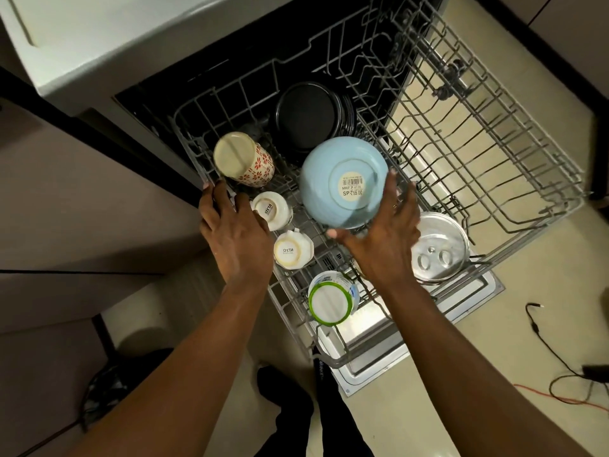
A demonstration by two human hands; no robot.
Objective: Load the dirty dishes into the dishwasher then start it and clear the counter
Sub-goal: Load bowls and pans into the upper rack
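Fingers (392, 186) of right hand (382, 239) grip blue bowl (329, 173), base up.

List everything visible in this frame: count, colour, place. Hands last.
rack: 1, grey wire, pulled out over the dishwasher door
blue bowl: 1, light blue, upside down, rack centre
black plates: several, black, on edge behind the bowl
floral cup: 1, cream and red, rack left
white cups: 2, white, inverted, rack left
plastic tub: 1, white and green, rack front
steel pot: 1, silver, rack right
cable: 1, black, floor right
left hand: on rack edge
right hand: grips blue bowl
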